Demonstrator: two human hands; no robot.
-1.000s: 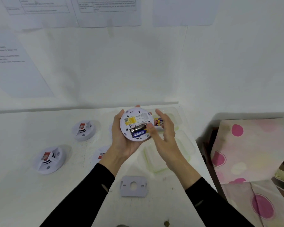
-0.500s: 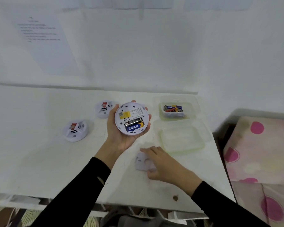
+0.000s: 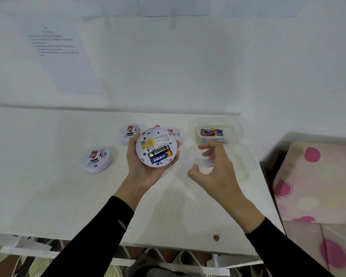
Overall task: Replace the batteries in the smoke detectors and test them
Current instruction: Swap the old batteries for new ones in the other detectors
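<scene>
Saw white table (image 3: 48, 196) against paper-hung white wall (image 3: 188, 66). Counted four round white plastic smoke detectors (image 3: 97, 159): three lying mid-frame, one cupped centre in left grip (image 3: 146, 166). Pinched blurred pale plate (image 3: 203, 162) in right grip (image 3: 214, 166).

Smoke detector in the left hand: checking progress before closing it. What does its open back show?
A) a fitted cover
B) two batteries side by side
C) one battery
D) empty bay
B: two batteries lie side by side in the open bay of the smoke detector that the left hand holds; the right hand pinches a white plate.
</scene>
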